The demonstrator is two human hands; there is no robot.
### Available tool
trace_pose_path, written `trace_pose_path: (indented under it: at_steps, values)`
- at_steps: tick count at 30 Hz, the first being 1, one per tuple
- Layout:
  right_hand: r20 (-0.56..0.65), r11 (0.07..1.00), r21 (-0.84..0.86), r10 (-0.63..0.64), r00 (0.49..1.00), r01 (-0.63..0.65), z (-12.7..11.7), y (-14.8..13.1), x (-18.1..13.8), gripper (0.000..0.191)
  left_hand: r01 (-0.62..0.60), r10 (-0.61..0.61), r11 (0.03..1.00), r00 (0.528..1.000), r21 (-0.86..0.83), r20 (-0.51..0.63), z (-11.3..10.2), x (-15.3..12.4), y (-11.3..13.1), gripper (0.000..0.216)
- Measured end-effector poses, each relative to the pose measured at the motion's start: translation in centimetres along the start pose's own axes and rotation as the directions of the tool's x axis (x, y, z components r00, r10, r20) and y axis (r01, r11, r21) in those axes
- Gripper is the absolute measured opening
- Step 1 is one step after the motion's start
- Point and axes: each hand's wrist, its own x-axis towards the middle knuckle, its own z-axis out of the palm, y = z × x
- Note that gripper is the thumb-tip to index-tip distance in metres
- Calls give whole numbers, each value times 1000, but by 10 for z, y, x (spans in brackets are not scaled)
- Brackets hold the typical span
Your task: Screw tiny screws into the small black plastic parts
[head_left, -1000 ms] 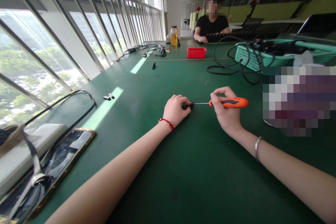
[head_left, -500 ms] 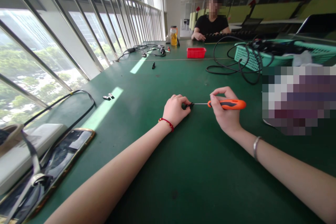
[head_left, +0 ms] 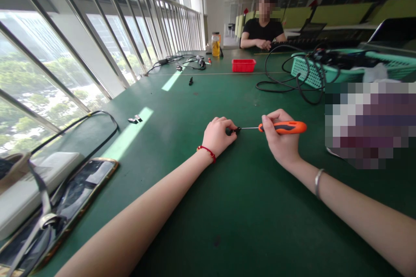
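1. The fingers (head_left: 229, 124) of the left hand (head_left: 216, 137) are pinched together on a small black part (head_left: 234, 130), mostly covered by the grip; the hand is low over the bench (head_left: 247, 216), well in from the left edge.
2. The right hand (head_left: 283, 143) has thumb and fingers closed around the front of a screwdriver (head_left: 286, 127); its orange-and-black handle sticks out past the hand toward the bench's right side.
3. The screwdriver's thin metal shaft lies about level, pointing toward the left edge, its tip at the black part. The contact is too small to tell whether the tip sits in a screw.
4. A red bracelet (head_left: 206, 152) circles the left wrist, a silver bangle (head_left: 318, 184) the right.
5. Toward the left edge, small black-and-silver pieces (head_left: 132, 120) lie by a strip of sunlight. Nearer the near left corner are a phone (head_left: 89, 181) and, just beside it, a white box (head_left: 42, 181).
6. Toward the far edge are a black piece (head_left: 190, 81), a red tray (head_left: 243, 66), a jar of yellow liquid (head_left: 216, 47) and, near the far left corner, tangled cables (head_left: 199, 63).
7. On the right side stands a green basket (head_left: 305, 72) of dark items, a black cable (head_left: 277, 91) looping beside it; a blurred bundle (head_left: 367, 125) lies nearer.
8. A person in a black shirt (head_left: 263, 31) sits at the far edge.
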Motion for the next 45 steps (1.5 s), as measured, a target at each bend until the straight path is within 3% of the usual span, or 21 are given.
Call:
trace_pose_path:
  at_steps: [11, 24, 28, 34, 45]
  values:
    - [29, 998, -31, -49, 998, 49, 0, -1, -2, 21, 0, 0, 1000, 1000, -8, -4, 1, 0, -1, 11]
    - [18, 996, 81, 42, 999, -43, 3, 3, -2, 20, -16, 15, 1000, 1000, -15, -18, 2, 1, -3, 11]
    - [-37, 997, 76, -10, 999, 13, 4, 5, -1, 19, -14, 14, 1000, 1000, -15, -18, 2, 1, -2, 10]
    - [83, 999, 35, 27, 996, -30, 1, 0, -4, 18, -16, 15, 1000, 1000, -21, -11, 1, 0, -1, 10]
    - [34, 999, -42, 10, 999, -9, -1, 0, -2, 21, -14, 14, 999, 1000, -32, 2, 0, -1, 0, 10]
